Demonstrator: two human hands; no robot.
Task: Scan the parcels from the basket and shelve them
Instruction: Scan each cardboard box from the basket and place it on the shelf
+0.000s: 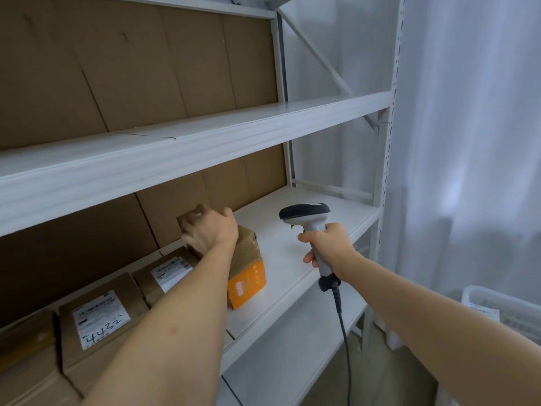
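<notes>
A small parcel (246,259), brown cardboard with an orange end, is held on the middle shelf (295,259) by the left hand (209,231), whose fingers are curled over its far top edge. The scanner (310,227) is gripped by its handle in the right hand (328,244), just right of the parcel, with its cable hanging below. The parcel is judged light and stiff, with taped faces that may be slippery; a hold across the top edges, as shown, is judged secure. Left of this parcel, three more parcels are counted on the same shelf, two bearing white labels, one (101,317) marked 4432. One white basket (506,312) is seen low, far right of the parcel.
</notes>
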